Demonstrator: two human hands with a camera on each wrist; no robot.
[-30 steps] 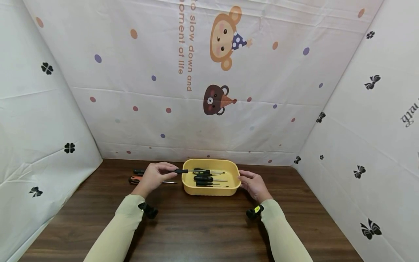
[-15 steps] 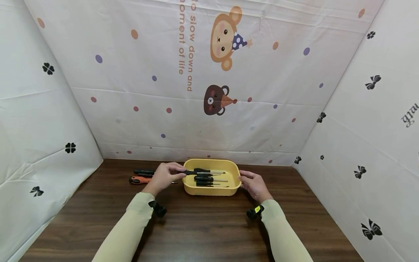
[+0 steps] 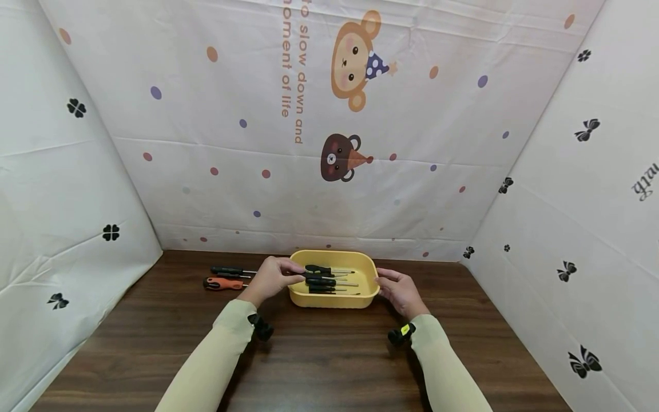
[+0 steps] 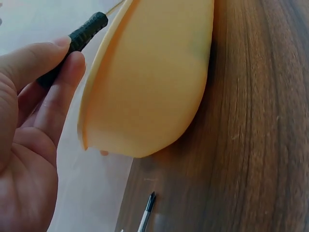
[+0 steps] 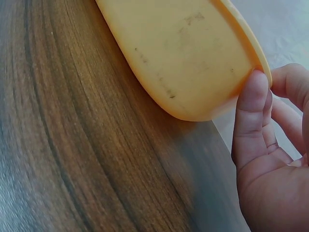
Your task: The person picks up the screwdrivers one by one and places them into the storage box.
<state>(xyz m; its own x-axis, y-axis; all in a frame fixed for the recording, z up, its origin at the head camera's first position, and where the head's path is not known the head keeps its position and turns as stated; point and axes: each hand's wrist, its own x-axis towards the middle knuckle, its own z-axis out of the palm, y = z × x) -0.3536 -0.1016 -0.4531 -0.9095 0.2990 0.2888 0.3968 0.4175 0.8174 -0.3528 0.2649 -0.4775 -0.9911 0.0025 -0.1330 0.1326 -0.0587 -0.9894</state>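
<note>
My left hand [image 3: 275,278] pinches a screwdriver [image 4: 88,32] by its black handle between thumb and fingers, over the left rim of a yellow plastic tray [image 3: 332,301]. In the left wrist view its thin shaft runs past the rim toward the inside. Several black-handled screwdrivers [image 3: 320,281] lie side by side in the tray, shafts pointing right. At the tray's right end my right hand [image 3: 400,290] holds the rim, thumb on the outer wall and fingers at the edge, as the right wrist view [image 5: 253,92] shows.
Left of the tray, an orange-and-black screwdriver [image 3: 222,283] and black-handled screwdrivers [image 3: 226,270] lie on the brown wood-grain table [image 3: 329,355]. One dark Phillips tip [image 4: 152,197] appears below the tray in the left wrist view. Printed white cloth [image 3: 231,189] stands behind and at both sides.
My left hand has moved right, bringing the pinched screwdriver from left of the tray to over its left side. My right hand has stayed on the tray's right rim.
</note>
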